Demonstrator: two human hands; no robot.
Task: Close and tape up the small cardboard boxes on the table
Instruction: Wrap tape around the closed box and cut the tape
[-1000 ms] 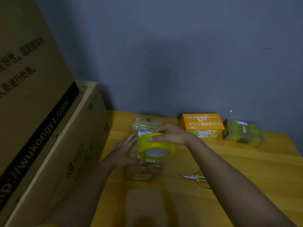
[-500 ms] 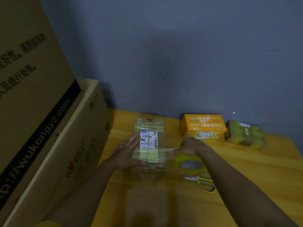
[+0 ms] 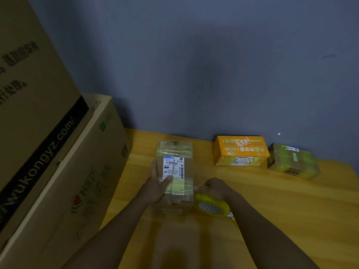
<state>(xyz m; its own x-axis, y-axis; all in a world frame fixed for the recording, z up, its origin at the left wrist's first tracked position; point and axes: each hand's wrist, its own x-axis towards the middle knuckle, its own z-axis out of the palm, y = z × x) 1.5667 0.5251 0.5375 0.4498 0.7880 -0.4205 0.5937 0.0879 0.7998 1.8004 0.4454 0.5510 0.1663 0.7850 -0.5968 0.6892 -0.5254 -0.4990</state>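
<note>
Labelled cardboard box (image 3: pixel 174 171) is pinned by the flat left hand (image 3: pixel 157 186) while tape roll (image 3: pixel 210 205), gripped in the right hand (image 3: pixel 215 188), is drawn down its side; cutting is probably next.

Read on the white shipping label (image 3: pixel 173 167) of the small tape-wrapped cardboard box (image 3: pixel 174 152): "501E" and "A21B". Printed along the black band of the big brown carton (image 3: pixel 35 117): "wukongyz.com/". Other print too blurred.
</note>
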